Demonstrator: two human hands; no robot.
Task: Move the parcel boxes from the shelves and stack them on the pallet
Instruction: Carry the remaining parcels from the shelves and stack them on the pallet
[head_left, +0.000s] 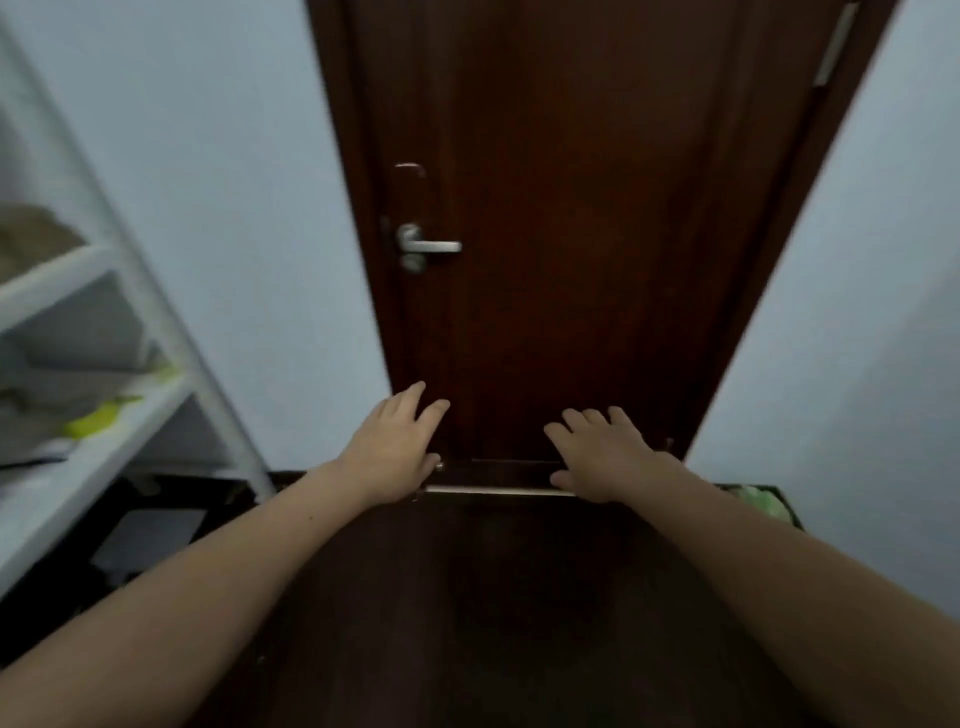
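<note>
Reach with nothing in the grip.
Left hand (395, 447) and right hand (602, 457) stretch forward, fingers spread and empty; the parcel boxes (36, 234) (blurred) lie on the shelves (156, 312) well to the left, nearer the left hand, while straight ahead stands only a door (571, 208); no pallet shows.

Dark wooden door (571, 208) between pale blue walls (234, 208), white shelving (156, 312) left, dark floor (493, 623).
</note>
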